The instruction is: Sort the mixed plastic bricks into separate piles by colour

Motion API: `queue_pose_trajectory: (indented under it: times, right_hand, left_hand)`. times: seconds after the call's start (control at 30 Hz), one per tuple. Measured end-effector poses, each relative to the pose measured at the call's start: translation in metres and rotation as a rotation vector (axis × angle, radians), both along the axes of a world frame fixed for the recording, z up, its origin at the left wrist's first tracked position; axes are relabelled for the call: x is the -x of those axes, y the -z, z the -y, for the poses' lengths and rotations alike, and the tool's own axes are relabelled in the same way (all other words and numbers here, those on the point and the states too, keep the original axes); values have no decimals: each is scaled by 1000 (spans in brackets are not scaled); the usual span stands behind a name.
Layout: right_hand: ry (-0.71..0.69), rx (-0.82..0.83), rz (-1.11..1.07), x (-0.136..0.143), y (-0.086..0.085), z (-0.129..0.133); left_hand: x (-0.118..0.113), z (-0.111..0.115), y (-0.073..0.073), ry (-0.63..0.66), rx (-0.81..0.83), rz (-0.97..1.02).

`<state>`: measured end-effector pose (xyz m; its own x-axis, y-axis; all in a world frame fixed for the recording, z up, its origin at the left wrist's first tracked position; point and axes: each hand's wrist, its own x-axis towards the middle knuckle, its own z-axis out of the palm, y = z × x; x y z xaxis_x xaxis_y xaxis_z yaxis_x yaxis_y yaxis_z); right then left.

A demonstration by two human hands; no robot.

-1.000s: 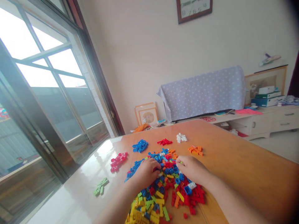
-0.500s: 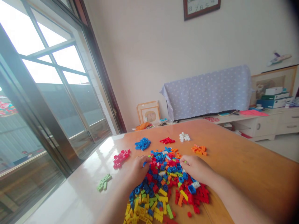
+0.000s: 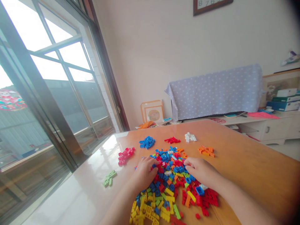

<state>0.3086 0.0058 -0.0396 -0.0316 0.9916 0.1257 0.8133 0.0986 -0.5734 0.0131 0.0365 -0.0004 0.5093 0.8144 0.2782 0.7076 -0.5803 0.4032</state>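
A large heap of mixed toy building bricks (image 3: 167, 181) in blue, red, yellow, orange and lime lies on the wooden table (image 3: 246, 168). At the heap's left edge is my left hand (image 3: 145, 171), its thumb and fingers apart over the bricks; I see nothing held in it. My right hand (image 3: 201, 169) rests against the right side of the heap with its fingers curled in. Whatever its fingertips pinch, if anything, is hidden. Just below that hand lies a hollow blue brick (image 3: 200, 191).
Small single-colour piles ring the heap: light green bricks (image 3: 109, 178), pink bricks (image 3: 126, 156), blue bricks (image 3: 147, 142), red bricks (image 3: 172, 140), white bricks (image 3: 190, 137) and orange bricks (image 3: 206, 151). A window (image 3: 77, 93) is at the left; a low white cabinet (image 3: 277, 128) stands behind.
The view has shifted, so the whole scene sits slightly further right. My left hand has turned over the heap's edge, its thumb now plainly showing. My right hand stays at the heap's right side.
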Motion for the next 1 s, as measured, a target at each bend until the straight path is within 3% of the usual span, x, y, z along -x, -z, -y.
queue_pose_trajectory:
  times: [0.2,0.57,0.77,1.0]
  right_hand:
    - [-27,16,59,6,3,1]
    - [-50,-40,0,2,5,-2]
    - [-53,-52,4,1,10,-3]
    - [-70,-50,2,1,8,-3]
  left_hand:
    - [-5,3,3,49,39,-35]
    - [8,-3,8,-137,72,58]
    - [19,-7,0,-34,2,0]
    - [22,-1,-4,65,55,-169]
